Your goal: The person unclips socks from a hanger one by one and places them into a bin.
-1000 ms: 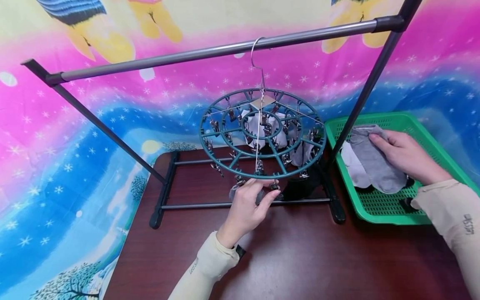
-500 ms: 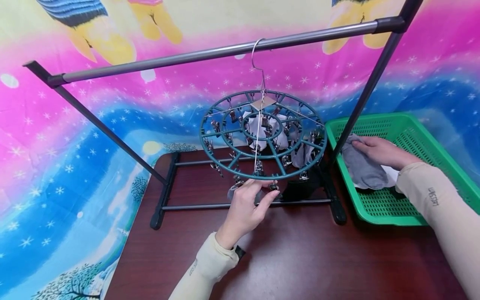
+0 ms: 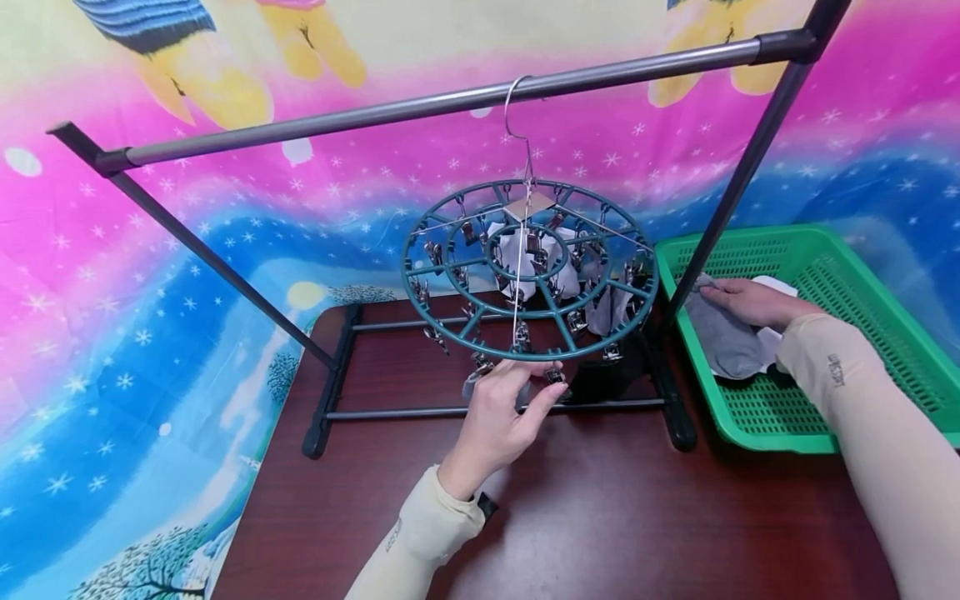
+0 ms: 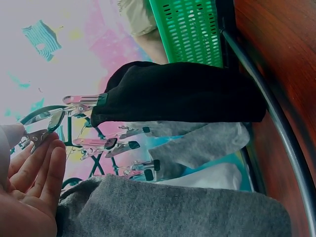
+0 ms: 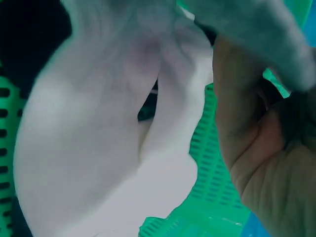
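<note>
In the head view my left hand (image 3: 495,421) pinches a metal clip (image 3: 555,376) at the near rim of the round green clip hanger (image 3: 562,327). The left wrist view shows that clip (image 4: 43,134) between thumb and fingers, with no sock in it. Beside it, a black sock (image 4: 182,96) and a grey sock (image 4: 187,207) hang from the hanger. My right hand (image 3: 753,302) grips a grey sock (image 3: 723,337) over the green basket (image 3: 757,440). In the right wrist view, pale cloth (image 5: 94,128) hangs close to my right hand (image 5: 256,153), whose fingertips are partly covered.
The hanger hooks onto the metal bar (image 3: 337,122) of a rack on the brown table (image 3: 600,517). The rack's right post (image 3: 738,183) stands between hanger and basket. Several socks hang from other clips. A printed cloth (image 3: 225,258) covers the wall behind.
My right hand has moved left in the basket with the grey sock, towards the rack post. White cloth now shows behind that hand. My left hand stays at the clip.
</note>
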The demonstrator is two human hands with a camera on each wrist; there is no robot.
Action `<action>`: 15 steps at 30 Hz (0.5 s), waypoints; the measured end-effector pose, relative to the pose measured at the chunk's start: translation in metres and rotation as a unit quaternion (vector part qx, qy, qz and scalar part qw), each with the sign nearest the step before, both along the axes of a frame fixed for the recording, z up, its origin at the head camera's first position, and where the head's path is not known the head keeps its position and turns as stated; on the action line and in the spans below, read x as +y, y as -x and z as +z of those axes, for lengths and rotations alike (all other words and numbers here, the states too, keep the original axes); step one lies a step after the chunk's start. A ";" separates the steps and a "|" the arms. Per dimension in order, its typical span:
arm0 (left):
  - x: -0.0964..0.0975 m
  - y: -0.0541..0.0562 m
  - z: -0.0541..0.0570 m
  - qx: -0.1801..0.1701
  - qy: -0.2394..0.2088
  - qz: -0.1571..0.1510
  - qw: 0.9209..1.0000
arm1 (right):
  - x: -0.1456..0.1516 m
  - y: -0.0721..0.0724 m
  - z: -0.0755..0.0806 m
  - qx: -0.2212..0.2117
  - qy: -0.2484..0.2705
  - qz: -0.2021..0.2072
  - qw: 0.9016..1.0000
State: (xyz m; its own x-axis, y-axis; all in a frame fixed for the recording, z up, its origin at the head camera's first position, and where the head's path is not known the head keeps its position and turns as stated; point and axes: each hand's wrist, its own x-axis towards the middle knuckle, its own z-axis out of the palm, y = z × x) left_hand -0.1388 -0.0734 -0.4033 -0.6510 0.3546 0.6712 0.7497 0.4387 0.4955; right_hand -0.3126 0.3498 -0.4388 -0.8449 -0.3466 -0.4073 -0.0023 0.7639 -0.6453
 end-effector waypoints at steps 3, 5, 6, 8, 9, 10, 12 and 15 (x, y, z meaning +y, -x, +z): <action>0.001 -0.001 0.001 0.001 -0.001 0.002 1.000 | 0.003 0.003 -0.002 -0.001 -0.014 0.005 1.000; 0.001 -0.001 0.001 0.002 0.000 0.004 1.000 | 0.006 0.004 -0.003 -0.012 -0.024 0.010 1.000; 0.001 -0.001 0.001 0.002 0.000 0.004 1.000 | 0.007 0.004 -0.004 -0.018 -0.028 0.013 0.999; 0.001 -0.001 0.001 0.001 0.000 0.005 1.000 | 0.010 0.005 -0.005 -0.031 -0.032 0.017 0.999; 0.001 -0.001 0.001 0.001 0.000 0.005 1.000 | 0.012 0.006 -0.006 -0.026 -0.038 0.022 0.999; 0.001 -0.001 0.001 0.002 0.000 0.005 1.000 | 0.013 0.006 -0.008 -0.015 -0.045 0.027 0.999; 0.000 -0.001 0.001 0.003 0.000 0.006 1.000 | 0.014 0.009 -0.010 0.012 -0.057 0.032 0.998; 0.000 -0.001 0.002 0.004 0.000 0.008 1.000 | 0.016 0.012 -0.015 0.075 -0.088 0.045 0.992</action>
